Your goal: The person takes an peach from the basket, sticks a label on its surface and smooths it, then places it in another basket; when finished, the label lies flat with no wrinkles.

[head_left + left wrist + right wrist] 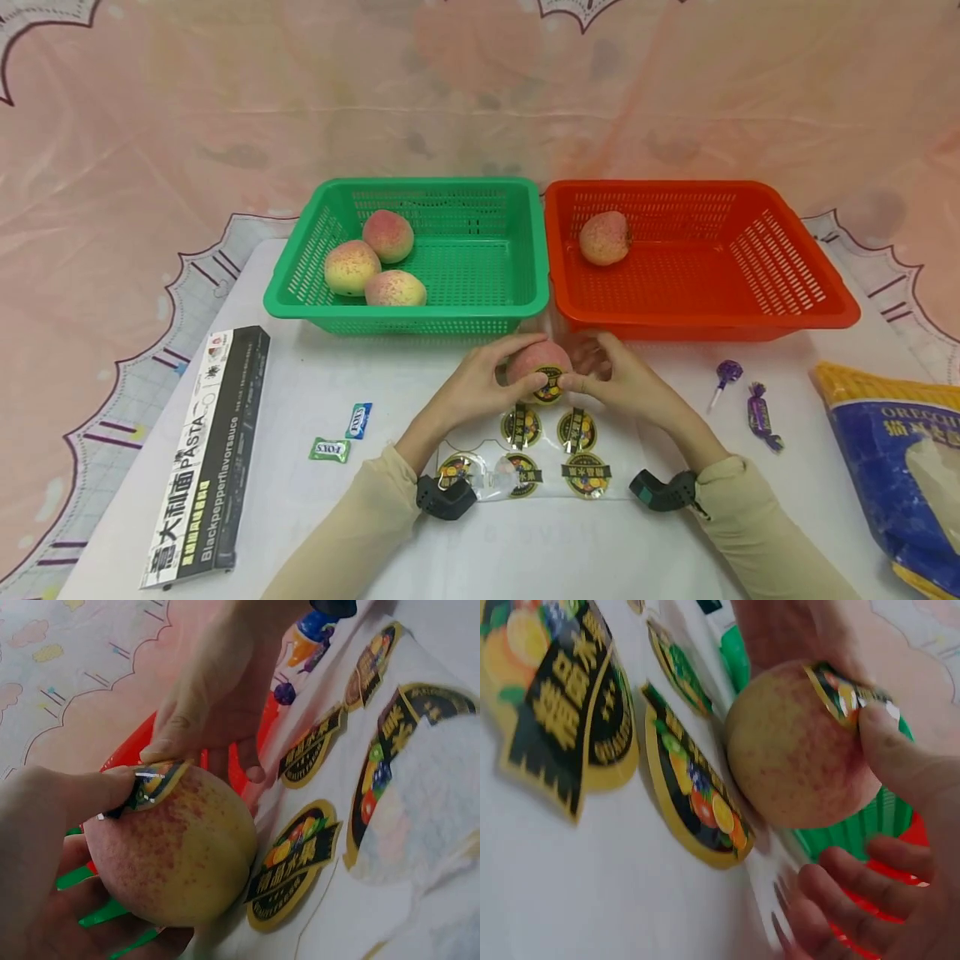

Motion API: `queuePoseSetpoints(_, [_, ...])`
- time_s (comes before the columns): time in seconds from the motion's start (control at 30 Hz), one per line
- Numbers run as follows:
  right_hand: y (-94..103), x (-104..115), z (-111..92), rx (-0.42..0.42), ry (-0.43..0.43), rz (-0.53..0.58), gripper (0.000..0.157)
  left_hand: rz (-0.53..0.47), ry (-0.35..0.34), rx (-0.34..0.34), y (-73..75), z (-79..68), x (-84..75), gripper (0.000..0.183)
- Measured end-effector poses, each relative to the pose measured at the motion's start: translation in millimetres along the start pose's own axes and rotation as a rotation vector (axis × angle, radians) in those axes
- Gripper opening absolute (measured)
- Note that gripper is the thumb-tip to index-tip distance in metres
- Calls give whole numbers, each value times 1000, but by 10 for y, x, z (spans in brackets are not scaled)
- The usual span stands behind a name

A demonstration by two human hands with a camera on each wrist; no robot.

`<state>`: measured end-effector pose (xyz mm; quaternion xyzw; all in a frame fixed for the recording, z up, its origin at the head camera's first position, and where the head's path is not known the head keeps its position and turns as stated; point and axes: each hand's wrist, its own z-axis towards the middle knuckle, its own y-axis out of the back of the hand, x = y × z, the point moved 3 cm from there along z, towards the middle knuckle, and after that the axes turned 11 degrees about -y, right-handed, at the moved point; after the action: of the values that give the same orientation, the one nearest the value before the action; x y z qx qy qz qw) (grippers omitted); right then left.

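Observation:
My left hand holds a pinkish-yellow peach over the table, between the two baskets and a sheet of stickers. Its fingers go round the fruit, and its thumb lies on a black-and-gold fruit sticker on the peach's skin. From the other side, the thumb of my right hand presses the same sticker. The right hand's other fingers stand apart from the fruit, loosely bent. Several round black-and-gold stickers show on the clear sheet below the hands.
Behind the hands stand a green basket with three peaches and a red basket with one. At left lie a long pasta box and two small candies. A lollipop, a purple candy and a blue bag lie right.

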<state>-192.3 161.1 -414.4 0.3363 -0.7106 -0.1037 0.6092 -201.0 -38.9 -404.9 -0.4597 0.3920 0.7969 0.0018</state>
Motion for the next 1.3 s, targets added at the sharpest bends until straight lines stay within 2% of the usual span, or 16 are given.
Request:
queuePoseSetpoints(0.1, [-26, 15, -16, 28, 31, 21, 64, -19, -1, 25, 1, -7, 10, 56])
queuePoseSetpoints(0.2, [-51, 44, -40, 57, 81, 19, 56, -24, -5, 41, -2, -11, 10, 60])
queuePoseSetpoints(0.27, [-67, 73, -58, 72, 101, 19, 52, -14, 10, 37, -2, -13, 5, 63])
queuePoseSetpoints(0.43, [-97, 124, -84, 92, 107, 8, 57, 12, 60, 0, 2, -24, -18, 69])
queuePoseSetpoints(0.57, [-93, 110, -104, 80, 109, -10, 60, 53, 26, 18, -21, -13, -40, 73])
queuePoseSetpoints(0.7, [-88, 95, -113, 79, 151, -44, 63, 49, -1, 48, -41, -11, -43, 76])
queuePoseSetpoints(0.8, [-85, 93, -115, 87, 167, -56, 65, 29, 10, 46, -38, -20, -32, 69])
queuePoseSetpoints(1.0, [-85, 131, -108, 85, 111, -2, 60, 11, 22, -5, -26, -15, -22, 55])
queuePoseSetpoints(1.17, [-30, 317, -195, 86, 160, 45, 54, -14, -2, -22, -42, -4, -45, 51])
queuePoseSetpoints(1.3, [-9, 346, -217, 105, 188, 67, 53, -66, 36, -39, -69, -9, -50, 49])
